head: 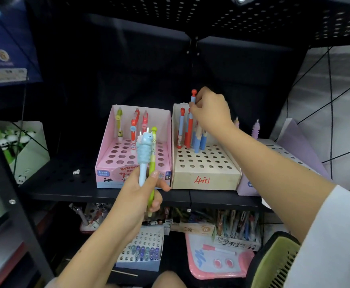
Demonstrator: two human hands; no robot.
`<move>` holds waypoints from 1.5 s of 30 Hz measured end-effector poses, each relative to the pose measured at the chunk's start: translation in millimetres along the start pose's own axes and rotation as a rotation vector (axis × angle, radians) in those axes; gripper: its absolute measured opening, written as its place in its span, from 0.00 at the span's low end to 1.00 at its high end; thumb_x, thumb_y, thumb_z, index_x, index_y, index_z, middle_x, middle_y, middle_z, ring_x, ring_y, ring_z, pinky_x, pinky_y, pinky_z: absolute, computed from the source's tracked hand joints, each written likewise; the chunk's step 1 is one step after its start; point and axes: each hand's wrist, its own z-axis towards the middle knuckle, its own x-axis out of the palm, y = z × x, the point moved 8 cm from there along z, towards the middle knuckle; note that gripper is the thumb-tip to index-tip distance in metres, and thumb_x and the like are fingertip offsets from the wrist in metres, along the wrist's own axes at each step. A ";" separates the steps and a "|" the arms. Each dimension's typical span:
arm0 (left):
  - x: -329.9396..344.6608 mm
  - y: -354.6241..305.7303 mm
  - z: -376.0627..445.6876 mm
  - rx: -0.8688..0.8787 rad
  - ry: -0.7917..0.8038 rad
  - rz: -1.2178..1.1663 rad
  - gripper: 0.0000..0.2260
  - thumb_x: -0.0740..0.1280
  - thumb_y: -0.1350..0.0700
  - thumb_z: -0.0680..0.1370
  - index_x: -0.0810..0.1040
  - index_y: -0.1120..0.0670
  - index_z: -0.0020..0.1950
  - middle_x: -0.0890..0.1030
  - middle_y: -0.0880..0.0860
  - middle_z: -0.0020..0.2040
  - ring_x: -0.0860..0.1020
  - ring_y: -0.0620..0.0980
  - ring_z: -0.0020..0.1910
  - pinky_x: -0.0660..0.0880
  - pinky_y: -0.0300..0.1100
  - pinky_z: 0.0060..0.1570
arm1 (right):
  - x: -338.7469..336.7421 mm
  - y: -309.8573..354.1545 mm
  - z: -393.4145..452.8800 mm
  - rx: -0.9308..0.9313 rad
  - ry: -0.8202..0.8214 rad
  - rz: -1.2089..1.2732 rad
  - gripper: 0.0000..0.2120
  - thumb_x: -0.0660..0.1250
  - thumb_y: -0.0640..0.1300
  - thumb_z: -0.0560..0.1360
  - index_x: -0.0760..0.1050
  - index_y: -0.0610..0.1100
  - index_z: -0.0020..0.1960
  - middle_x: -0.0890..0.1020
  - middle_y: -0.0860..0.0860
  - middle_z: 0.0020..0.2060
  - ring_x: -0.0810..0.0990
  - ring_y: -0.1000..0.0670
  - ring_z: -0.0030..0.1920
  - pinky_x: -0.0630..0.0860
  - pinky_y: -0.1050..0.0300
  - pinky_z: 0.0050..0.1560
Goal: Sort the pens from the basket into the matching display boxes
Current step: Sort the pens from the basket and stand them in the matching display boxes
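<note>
My left hand (144, 194) grips two pens upright in front of the pink display box (111, 163): a light blue animal-topped pen (143, 161) and a green pen (152, 161). My right hand (210, 110) pinches a blue pen with a red cap (193, 96) over the back row of the beige display box (203, 177), which is marked in red. Several red and blue pens (187, 129) stand in that box. A few red and one yellow-green pen (119, 123) stand in the pink box. The green basket (278, 260) shows at the lower right.
A lilac display box (290, 150) with purple pens (255, 129) stands right of the beige one. A green panda pen box (30, 150) sits at the left. Below the black shelf (66, 190) are more pen boxes and a pink tray (215, 260).
</note>
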 end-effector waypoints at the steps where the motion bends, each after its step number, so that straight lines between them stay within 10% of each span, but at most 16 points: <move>1: -1.0 1.3 0.1 -0.001 -0.002 0.017 0.08 0.57 0.55 0.81 0.70 0.59 0.48 0.77 0.49 0.28 0.65 0.44 0.20 0.61 0.36 0.21 | 0.4 -0.7 0.7 0.004 0.006 -0.020 0.08 0.62 0.46 0.77 0.72 0.40 0.50 0.78 0.47 0.35 0.78 0.46 0.36 0.74 0.54 0.38; 19: 0.6 -0.5 -3.3 -0.059 -0.054 0.018 0.10 0.63 0.56 0.78 0.73 0.63 0.42 0.73 0.49 0.20 0.66 0.42 0.19 0.62 0.32 0.19 | 11.9 -17.2 0.1 0.060 0.113 -0.105 0.07 0.63 0.47 0.77 0.69 0.44 0.46 0.73 0.51 0.32 0.73 0.50 0.34 0.62 0.61 0.28; 26: 2.7 -4.0 -2.1 -0.052 -0.067 0.028 0.09 0.63 0.56 0.78 0.73 0.62 0.42 0.74 0.48 0.20 0.66 0.42 0.19 0.63 0.31 0.19 | -15.3 2.2 -14.1 0.029 -0.055 0.165 0.07 0.64 0.47 0.77 0.74 0.44 0.51 0.78 0.52 0.43 0.75 0.57 0.40 0.69 0.66 0.40; 34: 30.9 -7.4 7.0 -0.036 -0.036 -0.009 0.07 0.64 0.56 0.78 0.73 0.59 0.43 0.78 0.49 0.28 0.67 0.44 0.21 0.63 0.38 0.24 | 29.6 16.4 -85.3 0.090 0.619 0.650 0.11 0.64 0.49 0.77 0.75 0.47 0.38 0.77 0.58 0.25 0.73 0.61 0.27 0.69 0.69 0.28; 40: 45.2 -10.7 10.0 -0.017 0.022 -0.061 0.11 0.57 0.53 0.80 0.75 0.57 0.51 0.77 0.50 0.28 0.66 0.44 0.20 0.63 0.34 0.19 | -9.2 -20.5 -46.6 0.200 0.243 0.830 0.12 0.57 0.44 0.81 0.71 0.42 0.41 0.79 0.45 0.32 0.78 0.55 0.26 0.75 0.65 0.28; 45: 48.4 -8.5 10.2 -0.032 0.077 -0.025 0.09 0.56 0.53 0.81 0.72 0.55 0.55 0.71 0.49 0.26 0.59 0.43 0.19 0.58 0.34 0.19 | -57.8 -77.4 -3.7 0.199 -0.184 0.425 0.11 0.54 0.47 0.81 0.68 0.43 0.45 0.82 0.41 0.40 0.82 0.48 0.34 0.81 0.54 0.37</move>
